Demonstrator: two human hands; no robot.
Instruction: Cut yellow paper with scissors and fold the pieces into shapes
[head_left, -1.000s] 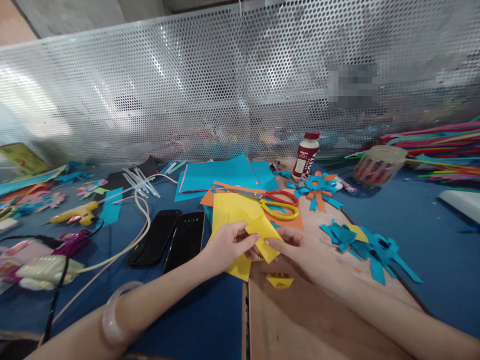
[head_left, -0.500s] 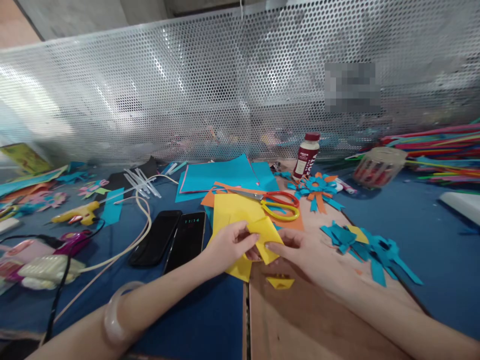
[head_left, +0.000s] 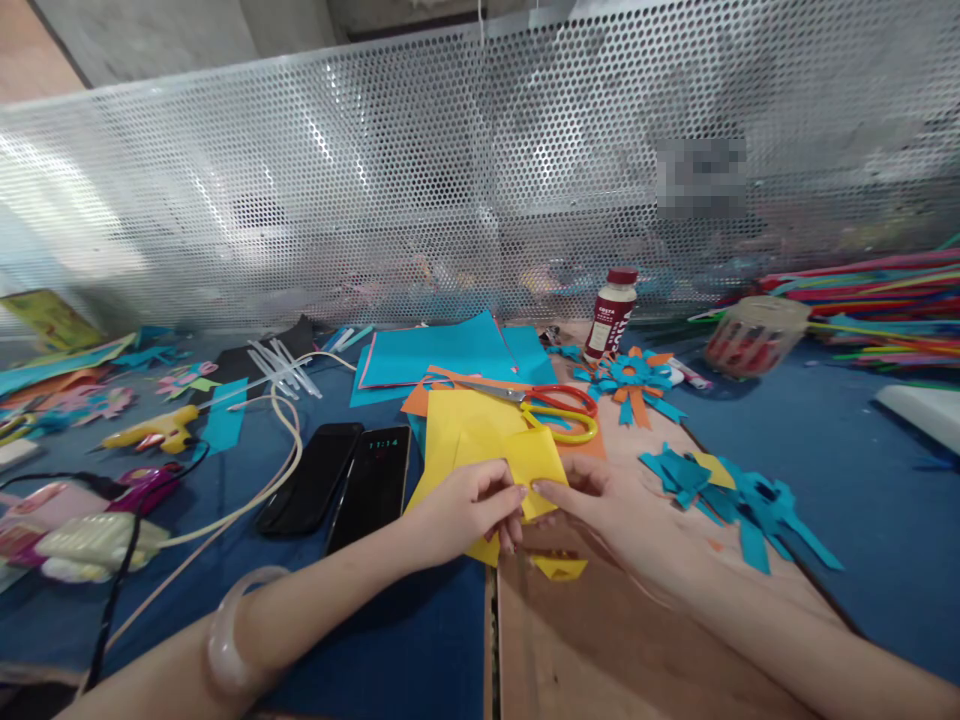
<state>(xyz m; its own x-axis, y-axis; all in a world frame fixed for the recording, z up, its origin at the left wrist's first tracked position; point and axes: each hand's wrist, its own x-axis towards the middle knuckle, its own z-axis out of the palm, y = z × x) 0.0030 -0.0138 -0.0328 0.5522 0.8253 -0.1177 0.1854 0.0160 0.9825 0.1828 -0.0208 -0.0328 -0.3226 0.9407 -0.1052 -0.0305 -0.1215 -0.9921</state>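
Both my hands pinch a folded piece of yellow paper (head_left: 534,462) just above the table. My left hand (head_left: 465,510) grips its near left edge with thumb and fingers closed. From the right, my right hand (head_left: 600,505) holds the same piece at its lower edge. Under them lies a larger yellow sheet (head_left: 457,425) on an orange sheet (head_left: 417,397). A small yellow paper scrap (head_left: 559,567) rests on the wooden board (head_left: 600,640) just in front of my hands. Red-and-yellow scissors (head_left: 551,408) lie beyond the paper.
Two black phones (head_left: 341,475) lie left of my hands, with a cable (head_left: 247,500) and a yellow glue gun (head_left: 150,432) further left. Blue sheets (head_left: 442,352), a bottle (head_left: 611,312), a blue-orange paper flower (head_left: 634,375) and blue cuttings (head_left: 735,490) lie behind and right. A perforated metal screen (head_left: 450,180) closes the back.
The folded yellow piece has been turned and lowered slightly between my fingers; my left hand shifted a little to the right and nearer. The rest of the table is unchanged.
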